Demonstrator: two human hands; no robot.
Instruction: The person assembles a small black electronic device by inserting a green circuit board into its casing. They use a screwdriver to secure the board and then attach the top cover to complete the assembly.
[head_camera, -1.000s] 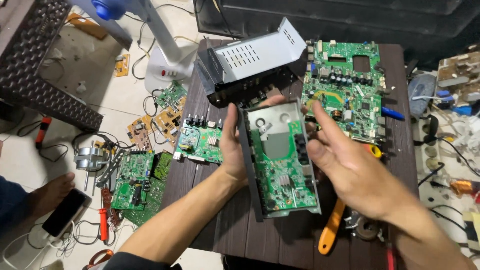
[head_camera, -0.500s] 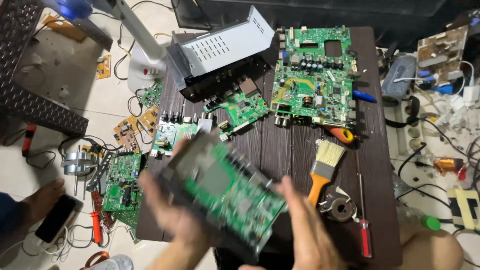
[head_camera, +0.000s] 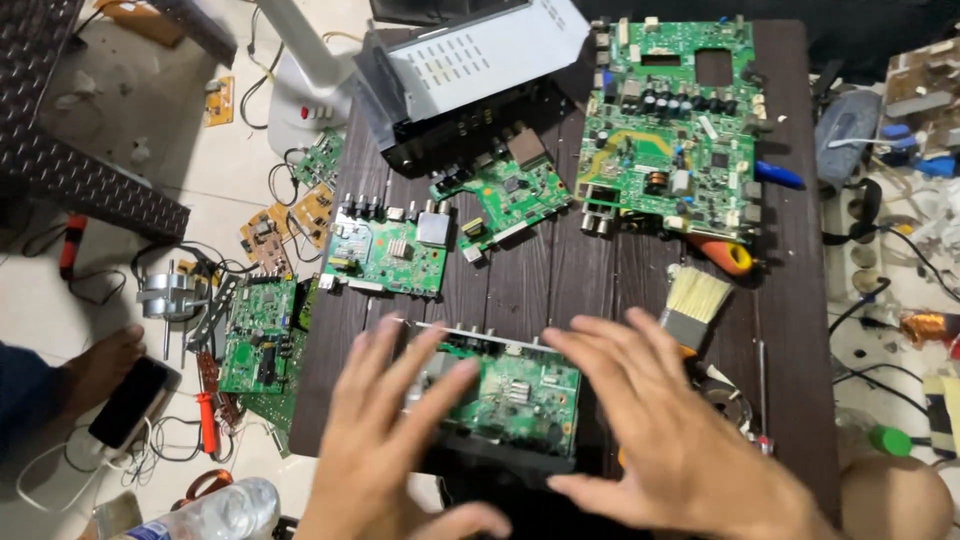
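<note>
A small metal tray with a green circuit board (head_camera: 512, 398) lies flat at the near edge of the dark wooden table (head_camera: 790, 270). My left hand (head_camera: 385, 440) hovers over its left end, fingers spread, holding nothing. My right hand (head_camera: 665, 430) is spread over its right end, fingers apart, touching or just above the tray's edge.
A large green board (head_camera: 672, 130) lies at the far right, two smaller boards (head_camera: 388, 250) (head_camera: 505, 195) in the middle, and a grey perforated metal cover (head_camera: 470, 60) at the back. A paintbrush (head_camera: 695, 300) lies right of my hands. More boards, tools and a phone (head_camera: 130, 400) litter the floor left.
The tray with its board went from held upright in both hands, through a tilted swing, to lying flat on the table. Both hands have let go and opened.
</note>
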